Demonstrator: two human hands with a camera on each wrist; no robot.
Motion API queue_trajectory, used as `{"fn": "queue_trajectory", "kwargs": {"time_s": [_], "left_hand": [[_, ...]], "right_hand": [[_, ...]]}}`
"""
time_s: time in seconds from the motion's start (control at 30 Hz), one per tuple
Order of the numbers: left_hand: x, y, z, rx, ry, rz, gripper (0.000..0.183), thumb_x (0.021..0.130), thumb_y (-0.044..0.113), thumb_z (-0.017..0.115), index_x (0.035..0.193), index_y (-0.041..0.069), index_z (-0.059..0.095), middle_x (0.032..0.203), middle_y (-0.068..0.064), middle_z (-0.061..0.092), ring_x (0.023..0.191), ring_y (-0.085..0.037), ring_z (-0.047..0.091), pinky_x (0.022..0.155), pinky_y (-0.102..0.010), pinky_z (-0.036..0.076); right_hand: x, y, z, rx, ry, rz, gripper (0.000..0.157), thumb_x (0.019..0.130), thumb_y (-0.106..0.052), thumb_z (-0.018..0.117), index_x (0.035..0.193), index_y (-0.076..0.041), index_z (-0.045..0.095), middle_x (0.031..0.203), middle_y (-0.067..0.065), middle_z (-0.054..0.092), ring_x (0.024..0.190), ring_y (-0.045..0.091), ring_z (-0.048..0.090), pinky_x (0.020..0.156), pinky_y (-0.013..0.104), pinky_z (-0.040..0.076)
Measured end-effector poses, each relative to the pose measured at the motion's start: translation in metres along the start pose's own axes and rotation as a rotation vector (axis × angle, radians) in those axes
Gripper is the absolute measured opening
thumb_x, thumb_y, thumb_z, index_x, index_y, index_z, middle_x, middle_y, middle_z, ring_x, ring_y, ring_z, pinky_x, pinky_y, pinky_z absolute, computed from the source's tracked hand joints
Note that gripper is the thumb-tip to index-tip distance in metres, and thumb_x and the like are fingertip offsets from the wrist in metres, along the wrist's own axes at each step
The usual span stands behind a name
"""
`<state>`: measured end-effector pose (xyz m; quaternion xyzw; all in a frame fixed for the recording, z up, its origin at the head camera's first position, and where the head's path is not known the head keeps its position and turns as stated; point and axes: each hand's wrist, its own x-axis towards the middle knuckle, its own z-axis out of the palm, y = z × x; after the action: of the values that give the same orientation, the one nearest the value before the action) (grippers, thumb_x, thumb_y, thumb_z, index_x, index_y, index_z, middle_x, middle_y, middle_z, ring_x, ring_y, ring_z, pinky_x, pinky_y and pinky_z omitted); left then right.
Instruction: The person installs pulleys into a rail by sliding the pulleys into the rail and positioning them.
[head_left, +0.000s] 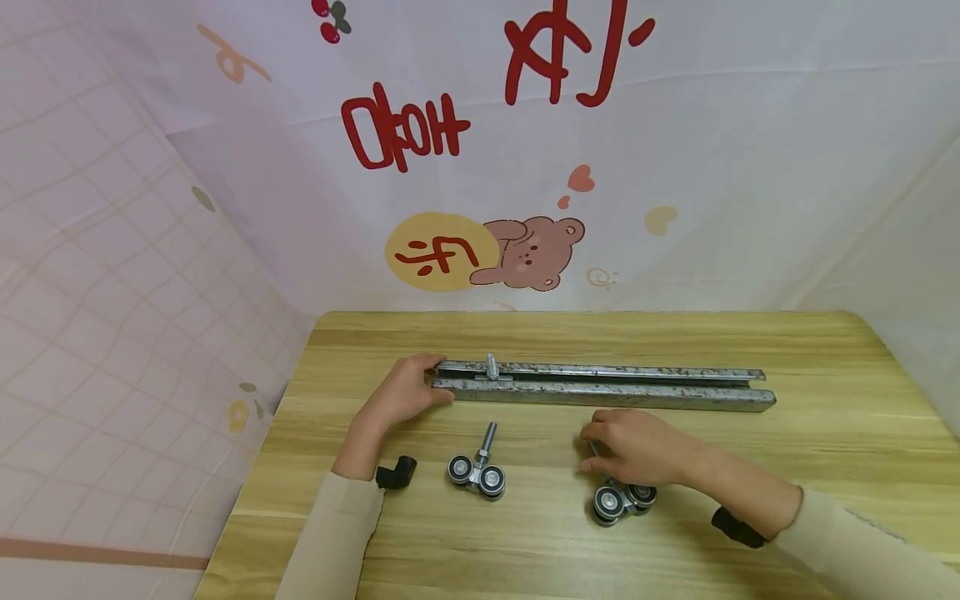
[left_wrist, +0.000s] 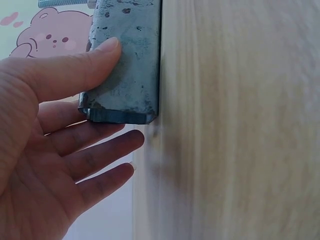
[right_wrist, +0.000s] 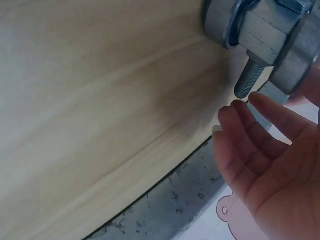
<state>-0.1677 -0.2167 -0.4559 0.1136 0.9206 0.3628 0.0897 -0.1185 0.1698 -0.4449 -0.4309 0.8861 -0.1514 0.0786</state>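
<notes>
A worn metal channel rail (head_left: 607, 392), slotted along its top, lies across the table. My left hand (head_left: 405, 390) grips its left end, thumb (left_wrist: 107, 50) on the front face and fingers behind. A bolt (head_left: 492, 367) with a flat plate stands up in the slot near that end. My right hand (head_left: 633, 446) is loosely curled about the threaded stud of a roller trolley (head_left: 611, 504). In the right wrist view the fingertips lie right by the tip of the stud (right_wrist: 248, 80); the thumb is mostly hidden behind a wheel.
A second roller trolley (head_left: 477, 477) lies between the hands, its stud angled toward the rail. A black piece (head_left: 397, 472) sits by the left wrist, another (head_left: 738, 527) by the right. Behind the wooden table (head_left: 525, 558) hangs a printed cloth (head_left: 705, 167).
</notes>
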Motion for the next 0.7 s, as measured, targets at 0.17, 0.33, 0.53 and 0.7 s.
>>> {"fn": "queue_trajectory", "kwargs": {"time_s": [0.17,0.33,0.53,0.7], "left_hand": [[0.001,0.001,0.0,0.001,0.001,-0.002,0.071,0.089,0.016,0.087,0.15,-0.003,0.055,0.144,-0.02,0.061,0.128,-0.034,0.06,0.104,-0.049,0.051],[0.001,-0.001,0.001,0.006,-0.004,-0.006,0.072,0.089,0.016,0.087,0.15,-0.002,0.055,0.143,-0.019,0.061,0.127,-0.033,0.061,0.103,-0.049,0.051],[0.002,-0.001,0.001,0.002,-0.005,-0.018,0.072,0.089,0.018,0.087,0.151,-0.001,0.054,0.145,-0.019,0.06,0.13,-0.033,0.059,0.104,-0.05,0.05],[0.002,0.0,0.0,-0.001,-0.004,-0.013,0.072,0.088,0.017,0.087,0.15,-0.002,0.055,0.144,-0.018,0.061,0.128,-0.033,0.06,0.103,-0.049,0.051]], "right_hand": [[0.002,0.003,0.002,0.043,-0.005,0.024,0.019,0.097,-0.038,0.077,0.089,-0.022,0.07,0.074,-0.016,0.05,0.063,0.0,0.043,0.059,0.026,0.04],[0.005,0.005,0.004,0.075,-0.026,0.069,0.02,0.096,-0.035,0.078,0.083,-0.026,0.065,0.067,-0.019,0.047,0.058,-0.001,0.041,0.055,0.025,0.038],[0.01,0.005,0.006,0.126,-0.035,0.153,0.02,0.094,-0.026,0.08,0.08,-0.025,0.067,0.066,-0.018,0.053,0.055,-0.001,0.045,0.053,0.026,0.04],[0.012,0.003,0.005,0.213,-0.04,0.166,0.021,0.093,-0.015,0.08,0.076,-0.02,0.068,0.063,-0.016,0.052,0.053,0.0,0.042,0.055,0.025,0.04]]}}
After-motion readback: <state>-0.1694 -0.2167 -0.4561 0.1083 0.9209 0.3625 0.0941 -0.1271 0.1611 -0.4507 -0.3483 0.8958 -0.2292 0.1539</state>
